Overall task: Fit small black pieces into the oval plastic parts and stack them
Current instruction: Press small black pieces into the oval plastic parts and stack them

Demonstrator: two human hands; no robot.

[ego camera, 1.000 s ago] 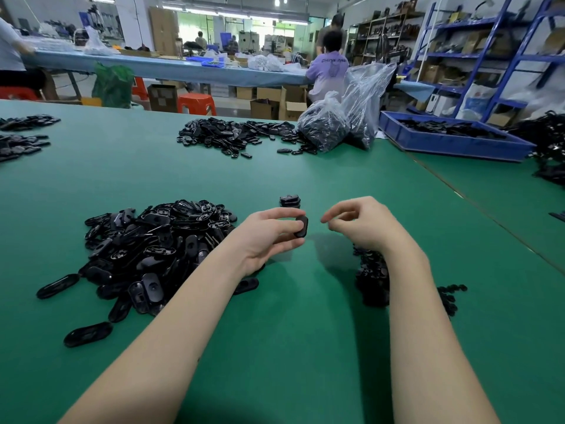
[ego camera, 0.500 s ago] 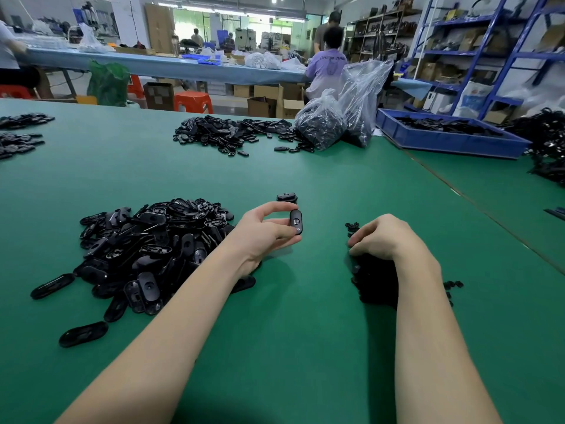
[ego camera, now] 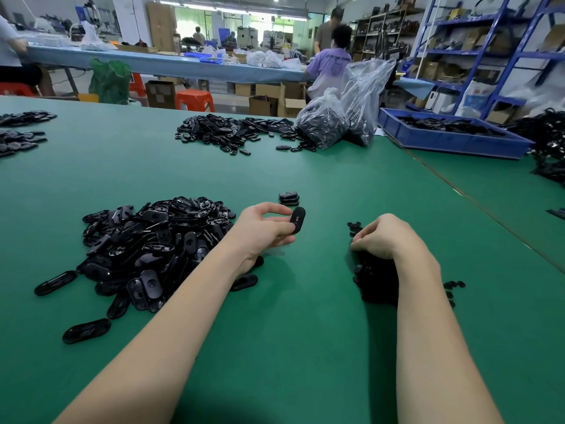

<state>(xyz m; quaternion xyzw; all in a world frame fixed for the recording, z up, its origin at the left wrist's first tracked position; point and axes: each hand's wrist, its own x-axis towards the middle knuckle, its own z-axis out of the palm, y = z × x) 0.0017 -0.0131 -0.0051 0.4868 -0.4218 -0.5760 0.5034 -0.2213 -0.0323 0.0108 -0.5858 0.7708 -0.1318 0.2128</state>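
Heap of oval plastic parts (ego camera: 146,249) spread just left of the left hand (ego camera: 260,231), some under the forearm; loose strays lying nearer the body, below the wrist. Risk here: forearm sweeping the heap's near edge and scattering parts across the green table (ego camera: 305,347).

Left hand pinching one oval part (ego camera: 297,220) between thumb and fingertips, held up on edge, clear of the table. Thin grip at the rim only; likely to twist or slip once an insert gets pushed in. Hard to tell whether its centre hole is already filled.

Short stack (ego camera: 289,198) of ovals just beyond the left fingertips, only a few high. Unsteady if the next one lands off-centre or the knuckles brush it.

Right hand (ego camera: 382,240) well right of the held oval, fingers curled down onto the pile of small black pieces (ego camera: 376,283). Fingertips seemingly closing on one piece, but the piece itself too small and dark to make out; grip not confirmable. Risk of lifting two at once or none. Much of that pile hidden under wrist and shadow; count and orientation unreadable. A few pieces strayed right of the forearm.
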